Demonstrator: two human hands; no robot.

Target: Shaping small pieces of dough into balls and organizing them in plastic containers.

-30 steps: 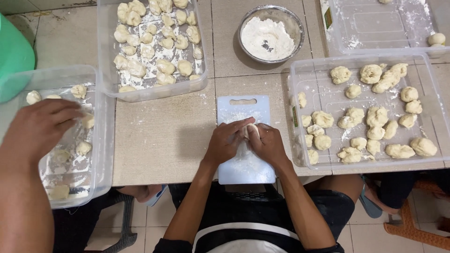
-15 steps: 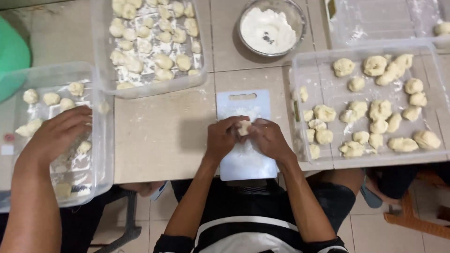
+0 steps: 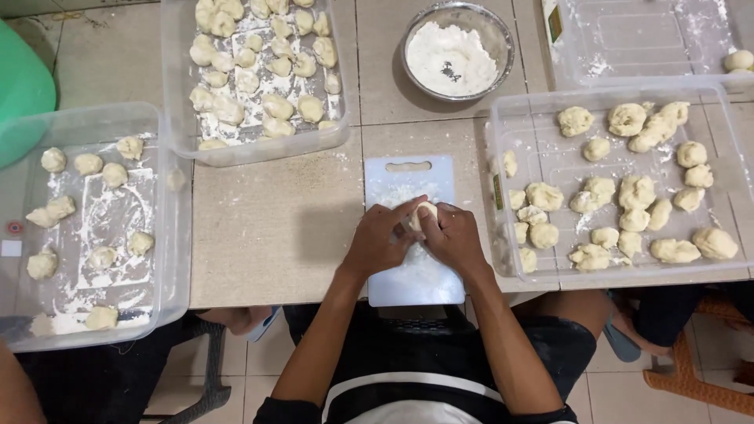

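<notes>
my left hand (image 3: 379, 242) and my right hand (image 3: 454, 239) meet over the pale blue cutting board (image 3: 414, 275), which lies flat on the desk (image 3: 275, 228) right in front of me at six o'clock. between them sits a small dough piece (image 3: 422, 214), just above the board's floured middle; the fingers of both hands are curled in and clamped on it, left fingers (image 3: 404, 210) wrapping over its near side and right fingers pressing from the other side, so only its top edge peeks out. at three o'clock of the board, just beside it, stands a clear plastic tray (image 3: 503, 259) dusted with flour and carrying many rough dough lumps. at eleven o'clock, well apart from my hands, is another clear tray (image 3: 177, 118) packed with smoother dough pieces. at twelve o'clock sits a round metal bowl (image 3: 503, 35) of white flour. at nine o'clock, hanging over the desk's left edge, is a third clear bin (image 3: 169, 259) with a few scattered dough balls and streaks of flour. at two o'clock lies a nearly bare floured tray (image 3: 628, 47) with one dough ball at its right edge. a green container (image 3: 23, 94) shows at ten o'clock.
</notes>
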